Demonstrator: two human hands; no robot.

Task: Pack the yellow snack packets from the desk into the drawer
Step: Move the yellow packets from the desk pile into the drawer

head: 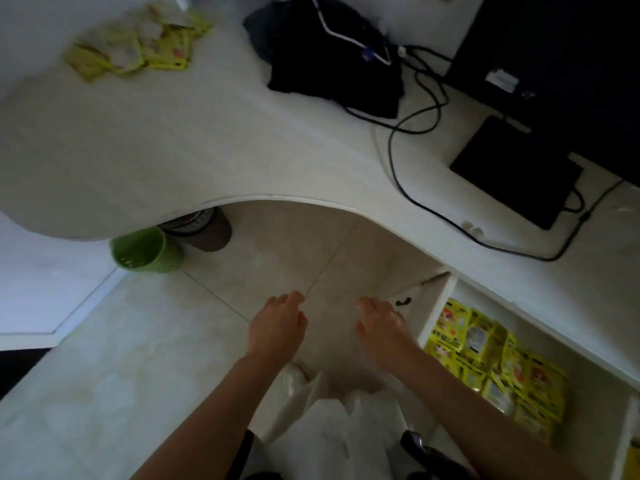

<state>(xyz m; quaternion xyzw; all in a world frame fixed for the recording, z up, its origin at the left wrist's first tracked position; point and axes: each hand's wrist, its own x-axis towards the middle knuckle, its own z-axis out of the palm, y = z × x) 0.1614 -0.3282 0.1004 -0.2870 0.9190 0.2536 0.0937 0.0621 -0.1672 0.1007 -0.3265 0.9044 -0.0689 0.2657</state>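
Observation:
Several yellow snack packets (135, 50) lie in a loose heap at the far left of the white desk (173, 140). The white drawer (434, 306) stands pulled out at the lower right, with several yellow packets (495, 362) packed inside. My left hand (277, 327) and my right hand (381, 323) hover side by side over the floor below the desk's curved edge. Both hold nothing, fingers loosely curled and apart. My right hand is just left of the drawer's front.
A black bag (332, 53) with a white cable, black cables (415, 133), a dark flat box (516, 171) and a monitor (561, 57) fill the desk's right side. A green bin (145, 251) stands under the desk. White cloth (339, 420) covers my lap.

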